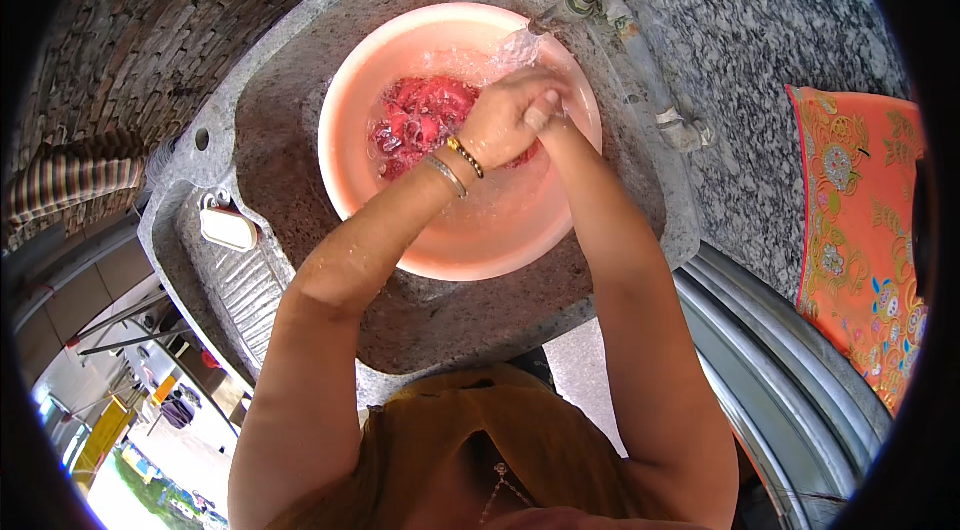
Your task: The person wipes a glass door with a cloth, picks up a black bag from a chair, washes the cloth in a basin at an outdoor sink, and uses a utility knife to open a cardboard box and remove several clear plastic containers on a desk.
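My left hand (501, 121), with a beaded bracelet (466, 158) and a metal bangle (447, 176) at the wrist, presses together with my right hand (555, 98). Both are wet and overlap above the right part of a pink plastic basin (517, 256). Their fingers are largely hidden or blurred, so I cannot tell whether something is between them. Red wet cloth (424, 113) lies in the water left of my hands. Just beyond them, a tap (562, 12) pours water (519, 49) into the basin.
The basin sits inside a speckled stone sink (487, 335). At left, a white soap dish (229, 228) rests beside the ridged washboard (244, 297). A pipe (645, 68) runs along the granite wall (750, 27). An orange patterned cloth (855, 230) hangs at right, a striped cloth (75, 177) at left.
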`<act>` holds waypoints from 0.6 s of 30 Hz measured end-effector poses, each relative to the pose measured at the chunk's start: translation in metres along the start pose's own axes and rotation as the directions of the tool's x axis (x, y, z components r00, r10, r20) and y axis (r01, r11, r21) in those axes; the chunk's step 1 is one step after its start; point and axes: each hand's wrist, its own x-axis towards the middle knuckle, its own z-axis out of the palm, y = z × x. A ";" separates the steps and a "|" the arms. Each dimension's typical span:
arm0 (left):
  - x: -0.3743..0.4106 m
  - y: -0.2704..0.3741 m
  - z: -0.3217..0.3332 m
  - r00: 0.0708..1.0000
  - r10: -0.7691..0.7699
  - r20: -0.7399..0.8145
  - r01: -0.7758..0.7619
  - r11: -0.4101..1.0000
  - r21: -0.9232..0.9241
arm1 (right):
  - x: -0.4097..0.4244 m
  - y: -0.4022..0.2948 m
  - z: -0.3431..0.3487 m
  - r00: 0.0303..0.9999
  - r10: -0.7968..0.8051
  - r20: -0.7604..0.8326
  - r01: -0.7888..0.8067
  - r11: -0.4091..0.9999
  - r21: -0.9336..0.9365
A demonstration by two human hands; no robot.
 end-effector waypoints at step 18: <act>-0.119 -0.114 -0.028 0.449 -0.800 -0.399 0.878 0.479 0.029 | -0.070 -0.043 0.066 0.879 0.425 -0.218 -0.355 0.887 0.296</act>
